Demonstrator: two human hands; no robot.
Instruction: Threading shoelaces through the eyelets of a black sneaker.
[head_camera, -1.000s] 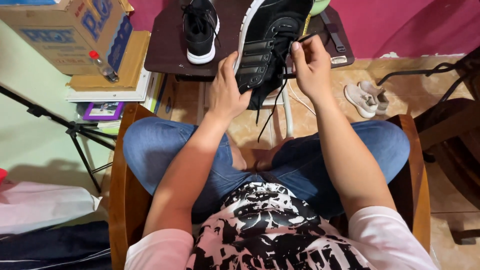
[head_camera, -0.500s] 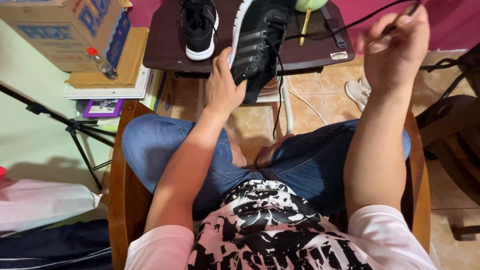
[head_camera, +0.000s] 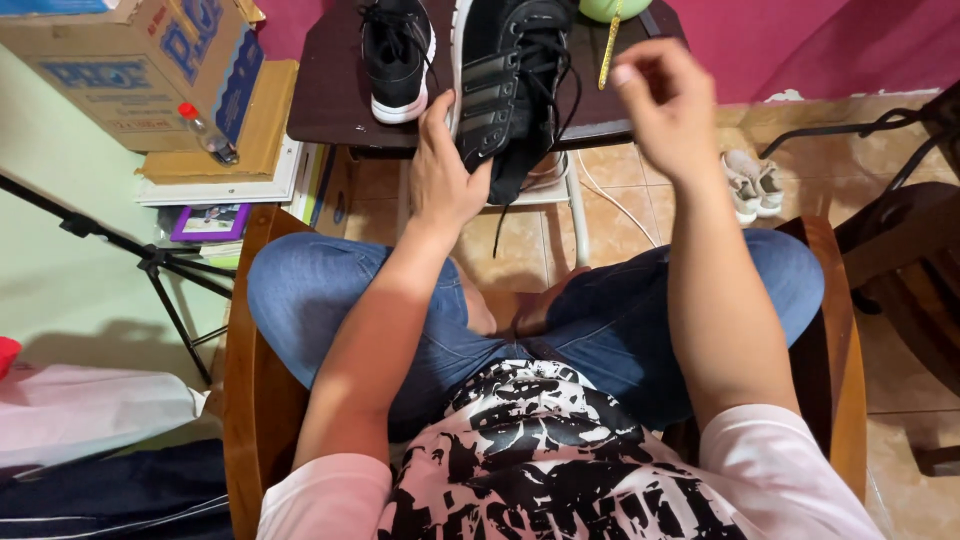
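Observation:
My left hand (head_camera: 440, 175) grips a black sneaker (head_camera: 510, 90) with grey side stripes and a white sole, holding it tilted up in front of me above my knees. One black lace end hangs below the shoe. My right hand (head_camera: 668, 105) hovers just right of the sneaker's laces with fingers loosely curled. No lace shows in those fingers, and I cannot tell whether they pinch one. The matching second black sneaker (head_camera: 398, 60) stands on the dark brown table (head_camera: 330, 110) behind.
A cardboard box (head_camera: 130, 60) and a small red-capped bottle (head_camera: 205, 130) sit at the left on stacked boards. A tripod (head_camera: 150, 260) stands left of my wooden chair (head_camera: 250, 400). Small white shoes (head_camera: 750, 185) lie on the tiled floor. A dark chair (head_camera: 900, 240) stands at the right.
My right hand pulled a lace far out to the upper right, then came back down close to the sneaker. The left hand kept holding the shoe, which shifted slightly left.

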